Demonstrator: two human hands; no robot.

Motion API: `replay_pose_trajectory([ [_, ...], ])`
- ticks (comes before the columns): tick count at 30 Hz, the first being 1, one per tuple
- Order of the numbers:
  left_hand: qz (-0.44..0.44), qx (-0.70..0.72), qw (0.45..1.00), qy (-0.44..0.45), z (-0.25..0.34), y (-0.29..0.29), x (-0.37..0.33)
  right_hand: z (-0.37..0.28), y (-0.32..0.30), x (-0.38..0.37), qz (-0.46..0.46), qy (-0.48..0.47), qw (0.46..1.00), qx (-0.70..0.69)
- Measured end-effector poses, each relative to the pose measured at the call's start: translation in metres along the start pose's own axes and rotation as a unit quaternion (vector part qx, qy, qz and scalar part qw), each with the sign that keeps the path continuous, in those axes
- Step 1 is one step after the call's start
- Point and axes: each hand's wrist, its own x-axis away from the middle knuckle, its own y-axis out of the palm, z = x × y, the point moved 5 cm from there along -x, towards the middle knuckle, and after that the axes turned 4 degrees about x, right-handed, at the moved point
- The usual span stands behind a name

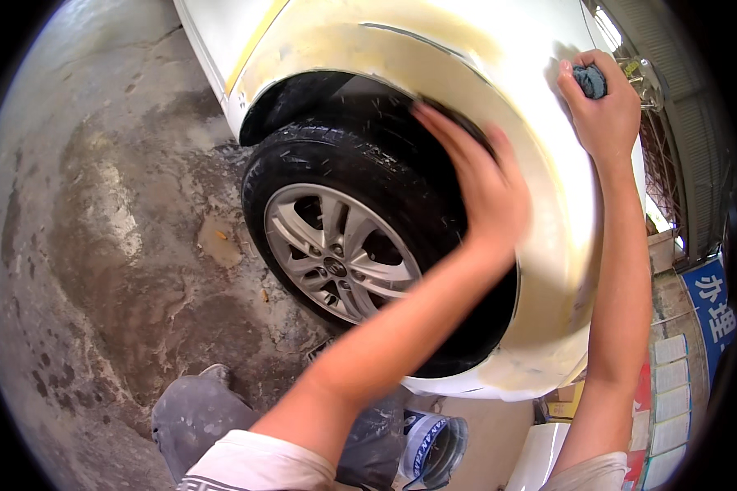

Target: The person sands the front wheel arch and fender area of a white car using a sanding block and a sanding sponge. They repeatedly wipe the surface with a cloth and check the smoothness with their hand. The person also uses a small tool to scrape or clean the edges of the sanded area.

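Note:
A white car's fender (540,139), with yellowish, sanded-looking patches around the wheel arch, fills the upper right. My right hand (606,106) is closed around a crumpled blue-grey cloth (590,81), resting against the white bodywork. At the edge of the arch is my left hand (491,184), slightly blurred, its fingers stretched out over the lip with nothing visible in them. Whether its fingertips touch the panel I cannot tell. Below it sits the black tyre (303,159) with a silver spoked wheel rim (344,250), specked with white marks.
A blue-and-white metal can (434,450) stands open near my knee (201,417). To the left spreads a stained, damp-looking concrete floor (98,270). A blue sign (708,307) and a shutter-like grey wall (680,57) are at the right. A yellow strip (258,45) runs along the panel gap.

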Motion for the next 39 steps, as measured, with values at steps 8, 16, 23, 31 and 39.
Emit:
replay_pose_trajectory([
  [8, 0.09, 0.21, 0.967, -0.112, -0.041, -0.025, -0.078, 0.005, 0.002, -0.002, 0.001, -0.004, 1.0, 0.014],
  [16, -0.069, 0.044, 0.995, -0.064, -0.003, 0.019, 0.055, 0.021, 0.008, -0.004, -0.008, -0.021, 0.999, 0.026],
  [23, 0.109, 0.142, 0.972, -0.153, -0.057, -0.028, -0.1, -0.011, -0.01, 0.009, -0.02, -0.037, 0.999, -0.003],
  [31, -0.082, -0.014, 0.994, -0.065, -0.009, 0.017, 0.052, -0.047, -0.02, 0.01, 0.064, -0.034, 0.996, 0.053],
  [39, 0.14, 0.101, 0.969, -0.178, -0.011, -0.019, -0.073, -0.034, -0.017, 0.0, 0.005, 0.006, 1.0, 0.005],
])
